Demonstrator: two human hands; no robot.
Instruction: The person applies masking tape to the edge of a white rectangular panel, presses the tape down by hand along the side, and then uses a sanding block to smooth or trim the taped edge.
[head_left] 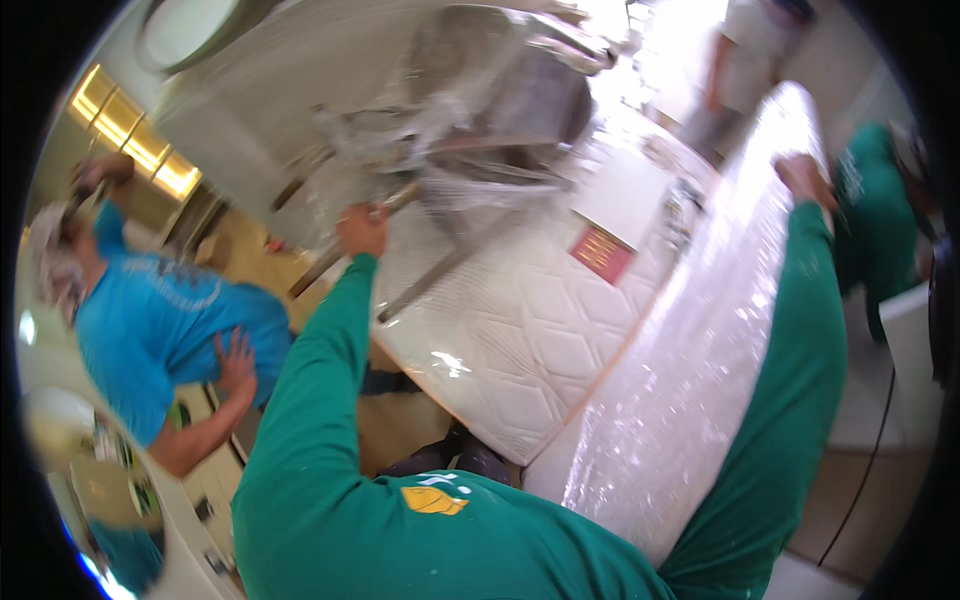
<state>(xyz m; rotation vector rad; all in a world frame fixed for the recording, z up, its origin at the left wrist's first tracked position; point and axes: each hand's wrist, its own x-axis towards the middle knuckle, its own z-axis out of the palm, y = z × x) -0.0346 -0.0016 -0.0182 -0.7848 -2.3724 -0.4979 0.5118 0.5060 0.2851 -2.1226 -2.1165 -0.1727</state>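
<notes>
My left hand is closed around a brown wooden leg of a chair wrapped in clear film. The chair lies tipped over on a white quilted mattress, its other legs sticking out toward me. On my right stands a long, pale panel in shiny plastic wrap, running from my body to the far side. My right hand grips its far upper edge; the fingertips are partly blurred. What lies under the panel's wrap cannot be made out.
A person in a blue shirt stands close on the left. Another in green is beyond the panel, and a third person is at the far right. On the mattress lie a white board, a red booklet and a clear plastic bag.
</notes>
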